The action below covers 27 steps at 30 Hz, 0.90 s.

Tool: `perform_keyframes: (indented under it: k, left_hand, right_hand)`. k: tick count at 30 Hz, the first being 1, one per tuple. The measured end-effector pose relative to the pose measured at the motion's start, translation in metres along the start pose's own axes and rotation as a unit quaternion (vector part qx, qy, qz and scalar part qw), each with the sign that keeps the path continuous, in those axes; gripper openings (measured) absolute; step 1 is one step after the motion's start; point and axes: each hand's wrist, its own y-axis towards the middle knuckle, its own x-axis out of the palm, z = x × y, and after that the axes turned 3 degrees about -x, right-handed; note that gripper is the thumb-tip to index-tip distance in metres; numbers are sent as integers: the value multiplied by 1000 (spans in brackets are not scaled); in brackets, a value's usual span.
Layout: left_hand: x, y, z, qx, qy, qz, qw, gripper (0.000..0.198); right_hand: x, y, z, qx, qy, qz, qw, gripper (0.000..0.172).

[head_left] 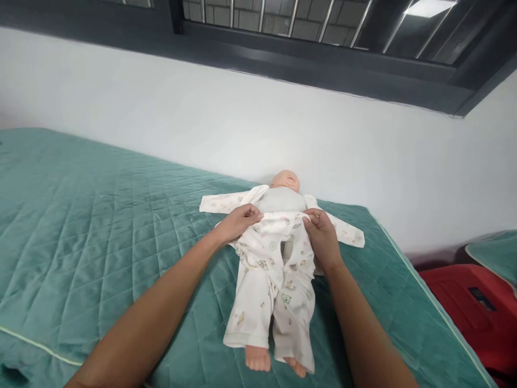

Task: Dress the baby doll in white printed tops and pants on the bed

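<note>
A baby doll lies on its back on a bed, head toward the wall. It wears white printed pyjamas, open at the chest so the grey cloth body shows. My left hand pinches the left flap of the garment at chest height. On the other side, my right hand grips the right flap with its fingers closed. The empty sleeves lie spread out to both sides. Both bare feet stick out of the trouser legs.
A green quilted bedspread covers the bed, which ends at a white wall under a dark-framed barred window. Right of the bed stands a red object, with a green cushion behind it.
</note>
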Motion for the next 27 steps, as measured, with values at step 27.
perform_keyframes:
  k: [27]
  left_hand:
    - [-11, 1, 3, -46, 374, 0, 926, 9]
  right_hand:
    - [-29, -3, 11, 133, -268, -84, 950, 18]
